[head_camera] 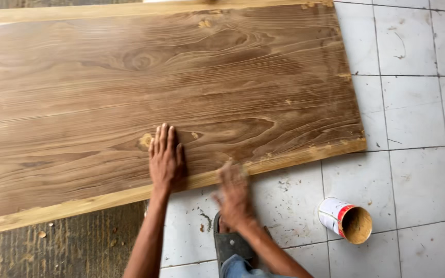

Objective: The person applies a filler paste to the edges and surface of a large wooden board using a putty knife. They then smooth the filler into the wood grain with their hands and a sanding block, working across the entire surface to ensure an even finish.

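A large brown wooden slab [130,87] with strong grain lies flat, its pale near edge running across the view. My left hand [166,158] rests flat on the slab near that edge, fingers together and pointing away from me, beside a small patch of pale filler [145,140]. My right hand [234,193] is blurred at the slab's near edge, fingers curled. Whether it holds anything I cannot make out.
White floor tiles [413,103] lie to the right and below the slab. A tipped-over tin can [345,220] with yellowish paste inside lies on the tiles at the lower right. My sandalled foot [230,242] shows at the bottom. Rough dark floor [63,247] is at lower left.
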